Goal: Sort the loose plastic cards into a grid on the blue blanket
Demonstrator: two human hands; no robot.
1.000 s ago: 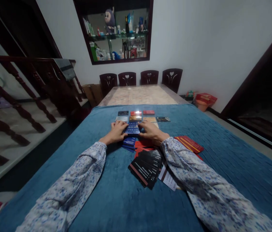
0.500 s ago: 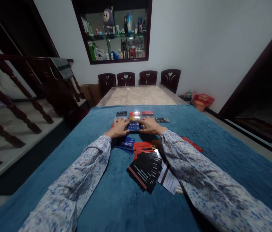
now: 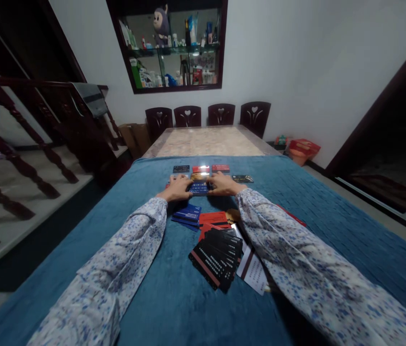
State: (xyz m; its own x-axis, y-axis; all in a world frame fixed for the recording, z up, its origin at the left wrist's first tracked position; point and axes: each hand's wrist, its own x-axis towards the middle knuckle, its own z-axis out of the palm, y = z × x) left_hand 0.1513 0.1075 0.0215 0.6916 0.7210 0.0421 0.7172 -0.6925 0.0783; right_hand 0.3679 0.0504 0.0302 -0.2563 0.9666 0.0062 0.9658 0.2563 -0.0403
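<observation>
A blue card (image 3: pixel 199 188) lies in the near row of laid-out cards, flat or nearly flat on the blue cloth. My left hand (image 3: pixel 178 186) grips its left edge and my right hand (image 3: pixel 222 183) its right edge, fingers bent. Just beyond it is a gold card (image 3: pixel 200 176). Farther back sit a dark card (image 3: pixel 181 169) and two red cards, one at the right (image 3: pixel 220 168). To the right of my right hand is a black card (image 3: pixel 242 179). Other cards under my hands are partly hidden.
Nearer me lie several blue cards (image 3: pixel 187 215), orange-red cards (image 3: pixel 213 220), a fan of black cards (image 3: pixel 217 254) and a white card (image 3: pixel 252 270). My right sleeve partly covers a red card (image 3: pixel 292 216). Beyond the cloth (image 3: pixel 145 298) is bare tabletop (image 3: pixel 206 139) with chairs behind.
Both hands stay at the sides of the blue card, which looks lower and flatter against the cloth. The view has shifted slightly.
</observation>
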